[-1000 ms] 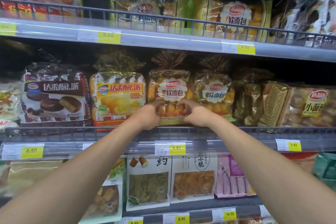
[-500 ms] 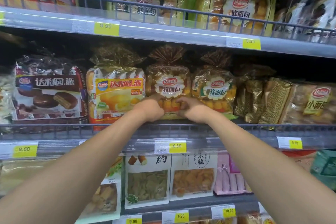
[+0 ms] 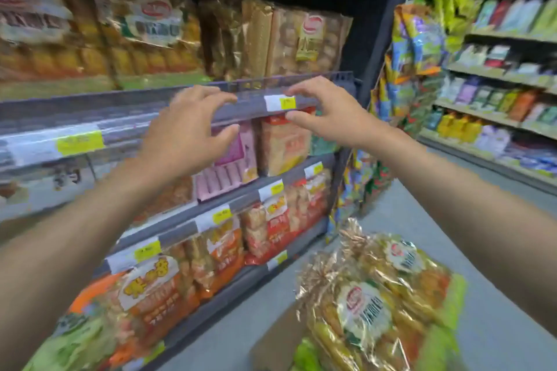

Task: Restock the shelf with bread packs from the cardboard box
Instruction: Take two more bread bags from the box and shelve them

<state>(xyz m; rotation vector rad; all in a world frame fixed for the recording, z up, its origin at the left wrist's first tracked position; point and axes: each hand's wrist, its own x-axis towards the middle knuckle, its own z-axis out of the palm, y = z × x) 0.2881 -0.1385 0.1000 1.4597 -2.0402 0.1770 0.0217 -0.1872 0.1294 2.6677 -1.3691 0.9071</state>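
A shop aisle — the shelf fills 9 to 1 o'clock. The left hand and right hand are open, empty, near its rail. Bread packs fill the cardboard box at 5 o'clock.

Shelved bread packs on shelf, behind its front edge. Left hand, right hand before that edge, near shelf's right end. Cardboard box below right, boxed packs in it.
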